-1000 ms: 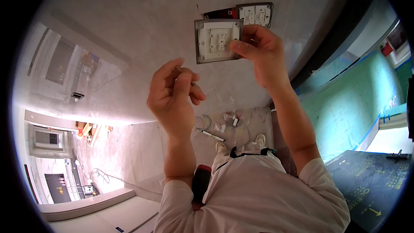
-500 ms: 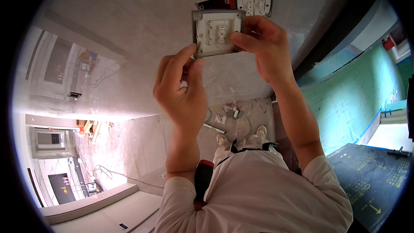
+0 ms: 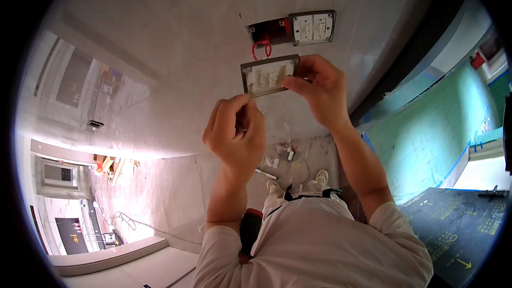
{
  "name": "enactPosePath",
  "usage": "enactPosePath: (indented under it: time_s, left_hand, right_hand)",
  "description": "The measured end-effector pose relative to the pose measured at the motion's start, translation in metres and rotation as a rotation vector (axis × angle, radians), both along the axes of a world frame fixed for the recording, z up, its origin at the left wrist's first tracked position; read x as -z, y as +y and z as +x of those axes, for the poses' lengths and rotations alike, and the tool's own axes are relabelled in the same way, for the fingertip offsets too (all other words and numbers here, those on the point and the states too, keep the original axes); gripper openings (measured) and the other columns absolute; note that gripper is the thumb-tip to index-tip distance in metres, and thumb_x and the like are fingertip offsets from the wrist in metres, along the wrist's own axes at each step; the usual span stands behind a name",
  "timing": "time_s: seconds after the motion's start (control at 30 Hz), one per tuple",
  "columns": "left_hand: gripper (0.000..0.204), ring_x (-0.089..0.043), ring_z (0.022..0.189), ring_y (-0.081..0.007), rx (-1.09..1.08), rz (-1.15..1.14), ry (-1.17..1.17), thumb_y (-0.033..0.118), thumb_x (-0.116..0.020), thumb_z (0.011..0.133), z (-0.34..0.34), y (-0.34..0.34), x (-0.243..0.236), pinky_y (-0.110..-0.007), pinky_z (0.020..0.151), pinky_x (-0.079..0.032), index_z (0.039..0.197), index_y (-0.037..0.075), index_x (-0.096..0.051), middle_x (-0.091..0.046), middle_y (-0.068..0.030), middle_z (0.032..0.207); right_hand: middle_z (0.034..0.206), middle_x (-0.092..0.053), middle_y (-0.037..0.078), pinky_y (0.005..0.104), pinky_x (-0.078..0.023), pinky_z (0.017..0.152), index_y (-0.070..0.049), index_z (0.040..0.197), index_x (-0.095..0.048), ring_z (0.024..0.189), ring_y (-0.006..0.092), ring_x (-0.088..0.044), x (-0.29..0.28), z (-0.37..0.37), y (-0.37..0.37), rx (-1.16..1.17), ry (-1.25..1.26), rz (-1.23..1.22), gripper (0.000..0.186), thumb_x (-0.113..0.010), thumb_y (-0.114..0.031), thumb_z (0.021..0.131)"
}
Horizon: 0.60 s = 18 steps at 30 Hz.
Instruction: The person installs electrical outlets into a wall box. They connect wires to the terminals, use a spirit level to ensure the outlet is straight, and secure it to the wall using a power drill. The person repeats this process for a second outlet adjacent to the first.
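Note:
My right hand (image 3: 320, 88) grips the right end of a grey-framed white switch plate (image 3: 264, 74), which is tilted below a dark rectangular wall recess (image 3: 269, 30). Looped red wire (image 3: 266, 48) runs between recess and plate. My left hand (image 3: 234, 128) pinches a small screw (image 3: 250, 89) at the plate's lower left corner; whether the screw sits in its hole I cannot tell. A second switch (image 3: 312, 26) with a grey frame sits in the wall just right of the recess.
The glossy grey wall (image 3: 149, 74) surrounds the switches. Small debris (image 3: 288, 154) and cables lie on the floor (image 3: 181, 192) near my feet. Green protective sheeting (image 3: 416, 144) and a dark printed board (image 3: 453, 234) are on my right. Wooden pieces (image 3: 112, 166) lie at the far left.
The plate has moved down and tilted, showing more of the recess and the red wire. My left hand has come to the plate's corner, and my right hand has lowered with it.

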<state>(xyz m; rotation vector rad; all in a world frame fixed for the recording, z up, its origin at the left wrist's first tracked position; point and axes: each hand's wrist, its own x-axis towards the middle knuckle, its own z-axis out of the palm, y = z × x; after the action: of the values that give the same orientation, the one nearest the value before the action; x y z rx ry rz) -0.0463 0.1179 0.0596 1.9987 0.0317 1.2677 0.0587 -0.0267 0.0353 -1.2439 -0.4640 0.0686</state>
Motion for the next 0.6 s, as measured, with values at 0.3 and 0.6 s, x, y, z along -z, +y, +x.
enactPosePath:
  time_s: [0.3,0.6]
  left_hand:
    - [0.021,-0.057,0.06,-0.0055,-0.063,0.001,0.08,-0.006,-0.074,0.09,0.01,0.005,0.014,-0.02,0.053,-0.043,0.109,-0.002,-0.067,-0.065,-0.0028,0.076]
    - [0.031,-0.061,0.061,-0.0081,0.222,-0.477,0.246,-0.001,-0.084,0.087,0.019,0.007,0.017,-0.022,0.055,-0.048,0.112,-0.003,-0.066,-0.068,-0.0058,0.074]
  right_hand:
    - [0.088,-0.068,0.008,0.0281,-0.058,0.074,0.003,0.102,-0.071,0.082,0.0167,-0.07,0.02,-0.003,0.006,0.152,-0.409,-0.06,0.023,-0.083,0.005,0.083]
    - [0.088,-0.067,0.011,0.0302,-0.058,0.065,0.002,0.099,-0.071,0.077,0.0213,-0.069,0.027,-0.004,-0.001,0.335,-0.638,-0.161,0.027,-0.085,0.009,0.076]
